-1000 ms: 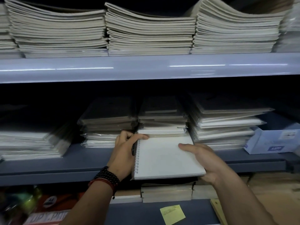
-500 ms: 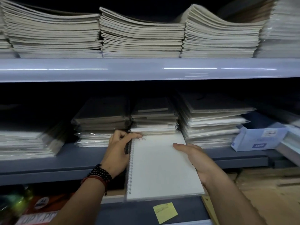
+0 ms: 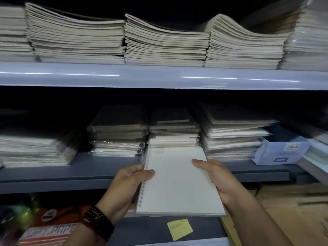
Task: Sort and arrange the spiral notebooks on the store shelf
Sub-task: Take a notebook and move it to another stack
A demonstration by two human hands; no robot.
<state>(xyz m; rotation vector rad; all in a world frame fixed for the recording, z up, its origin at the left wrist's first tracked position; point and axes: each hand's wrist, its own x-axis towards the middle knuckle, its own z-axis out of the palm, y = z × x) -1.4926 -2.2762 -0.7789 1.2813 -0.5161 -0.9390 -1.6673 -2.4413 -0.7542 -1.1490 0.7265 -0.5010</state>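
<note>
My left hand grips the spiral notebook at its wire-bound edge, thumb laid over the white cover and fingers curled beneath. My right hand holds the opposite long edge, thumb on top; the fingers below are hidden from me. I hold the notebook roughly flat, cover up, with the binding on my left. Its far end is at the foot of the middle stack on the middle shelf, and its near end hangs out past the shelf's front lip. I cannot tell whether that far end touches the stack or is tucked under it

I judge I am partway through handling a single notebook at that stack, with nothing set down yet. The middle stack sits between a plastic-wrapped stack on its left and a taller stack on its right, both just beside it, so there is little room to either side

Next I need to choose the pile this notebook belongs to. If it goes on top of the middle stack, I should lift it above the topmost book, keep the binding on the same side as the others, and slide it in square. The wire could catch on the wrapped stack's plastic, so I should keep it level and go in straight
</note>
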